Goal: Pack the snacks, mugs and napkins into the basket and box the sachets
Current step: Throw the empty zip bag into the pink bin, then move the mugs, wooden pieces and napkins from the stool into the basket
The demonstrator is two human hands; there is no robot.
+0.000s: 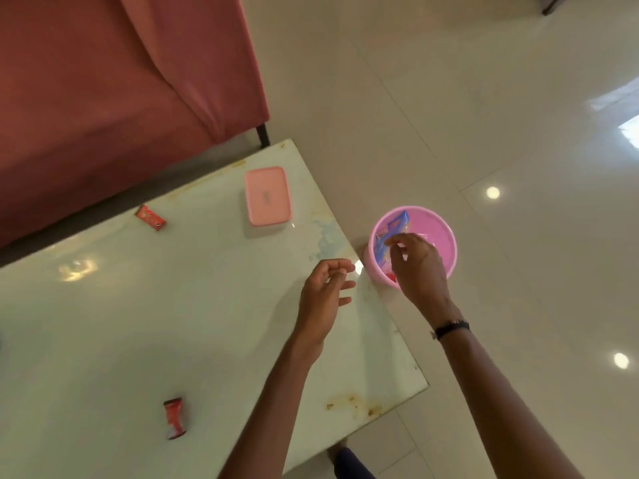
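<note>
A round pink basket (439, 233) stands on the floor just past the table's right edge, with a blue snack packet (389, 236) and something red inside. My right hand (416, 264) hovers over the basket with loosely curled fingers and holds nothing that I can see. Over the table's right edge my left hand (323, 293) hangs empty, its fingers relaxed. A closed pink box (268, 196) lies on the table at the back. One red sachet (149, 217) lies at the back left, and another red sachet (174, 418) lies near the front.
The glossy white table (138, 305) has stained, chipped edges. A red sofa (103, 81) stands behind it at the upper left. Shiny beige floor tiles (501, 115) fill the right side. A dark-clothed knee (352, 464) shows below the table's front corner.
</note>
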